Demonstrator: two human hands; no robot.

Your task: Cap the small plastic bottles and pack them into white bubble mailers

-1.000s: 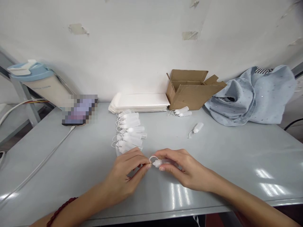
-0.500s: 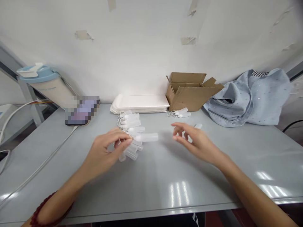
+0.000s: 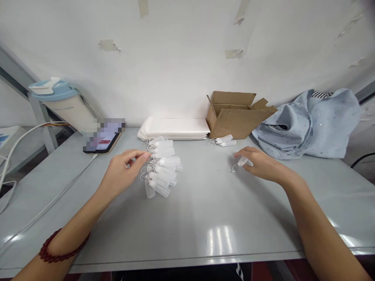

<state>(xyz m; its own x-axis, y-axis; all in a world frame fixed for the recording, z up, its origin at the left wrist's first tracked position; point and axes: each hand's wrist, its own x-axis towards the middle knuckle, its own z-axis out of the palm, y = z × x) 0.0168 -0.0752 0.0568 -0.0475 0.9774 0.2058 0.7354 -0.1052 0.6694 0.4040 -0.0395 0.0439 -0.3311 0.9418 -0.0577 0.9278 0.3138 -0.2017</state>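
A pile of small translucent plastic dropper bottles [image 3: 164, 173] with white caps and thin tethers lies left of the middle of the table. At the pile's left edge is my left hand [image 3: 124, 168], thumb and forefinger pinched together by the tethers. Whatever may be between those fingertips is too small to make out. Over on the right, my right hand [image 3: 260, 164] has its fingers closed around a single dropper bottle [image 3: 243, 160], partly hidden by the fingers, its tether hanging to the left. Two more bottles [image 3: 225, 141] lie near the carton.
Behind the pile is a stack of white padded envelopes [image 3: 175, 128]. An open cardboard box [image 3: 240, 119] stands beside it, with a light blue cloth bag [image 3: 310, 125] at right. A phone [image 3: 107, 136] on a white cable [image 3: 67, 183] leans against a blue-lidded tumbler [image 3: 64, 107].
The bottle that my left hand held over the pile is out of that hand, which has moved up and left. My right hand has moved right and closed on a bottle lying there.
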